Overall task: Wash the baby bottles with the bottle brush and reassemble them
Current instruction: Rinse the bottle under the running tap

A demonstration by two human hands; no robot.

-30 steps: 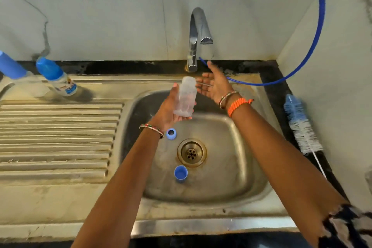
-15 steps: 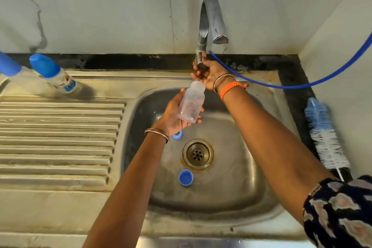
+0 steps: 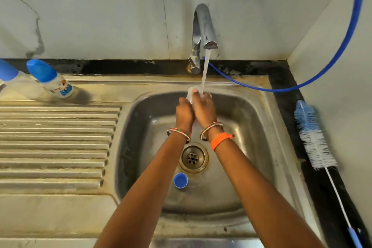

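Steel sink [image 3: 259,125] with ribbed drainboard [image 3: 58,143] at left, set in dark counter [image 3: 281,78].
Marble wall [image 3: 100,16] behind; chrome tap [image 3: 203,32] running, stream landing on bottle.
Two forearms extended over basin, wrists close together, bangles on both, orange band on right.
Left hand [image 3: 184,113] and right hand [image 3: 205,109] side by side under stream, fingers curled round clear baby bottle [image 3: 192,91]; only its upper part visible above knuckles, rest hidden by hands.
Blue hose [image 3: 330,62] looping from tap base up right wall.
Bottle brush [image 3: 314,139] lying on counter right of sink, blue-and-white bristles toward wall, thin handle toward viewer.
Two capped bottles [image 3: 52,80] with blue lids at drainboard's far left corner.
Drain [image 3: 193,157] mid-basin, between forearms.
Blue cap [image 3: 180,180] on basin floor just near drain.
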